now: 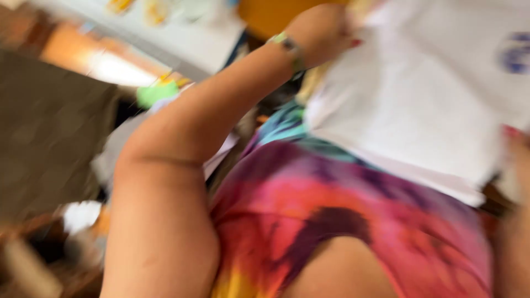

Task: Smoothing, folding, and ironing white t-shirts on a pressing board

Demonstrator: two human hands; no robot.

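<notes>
Both hands hold white cloth [430,94] (blurred).

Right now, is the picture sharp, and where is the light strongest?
Head view: strong motion blur smears everything; the left hand gripping the white cloth sheet has soft edges, the right hand is barely readable at the frame edge, and a bright glare patch washes out the upper left background.
</notes>
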